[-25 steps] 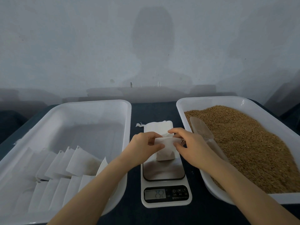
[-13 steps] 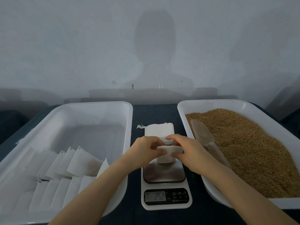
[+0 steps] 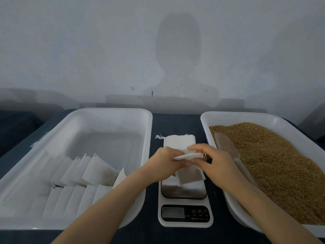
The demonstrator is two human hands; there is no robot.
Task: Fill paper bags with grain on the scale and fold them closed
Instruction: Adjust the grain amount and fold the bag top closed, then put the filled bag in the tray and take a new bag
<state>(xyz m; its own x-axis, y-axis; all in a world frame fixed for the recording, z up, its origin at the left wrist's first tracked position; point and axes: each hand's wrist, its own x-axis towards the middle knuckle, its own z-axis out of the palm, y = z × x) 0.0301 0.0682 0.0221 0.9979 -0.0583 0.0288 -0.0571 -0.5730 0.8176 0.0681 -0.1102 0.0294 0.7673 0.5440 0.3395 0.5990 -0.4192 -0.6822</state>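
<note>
Fingers of the left hand (image 3: 165,163) and right hand (image 3: 217,162) pinch the bag (image 3: 190,176) by its folded top, over the scale (image 3: 183,191). Probably light, soft paper; best held along that fold.

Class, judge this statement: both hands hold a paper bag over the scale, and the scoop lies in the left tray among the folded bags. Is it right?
Not quite. The head view shows the scoop lying in the right tray, on the grain, not on the left. The rest holds: the left hand and right hand both hold the paper bag over the scale.
</note>
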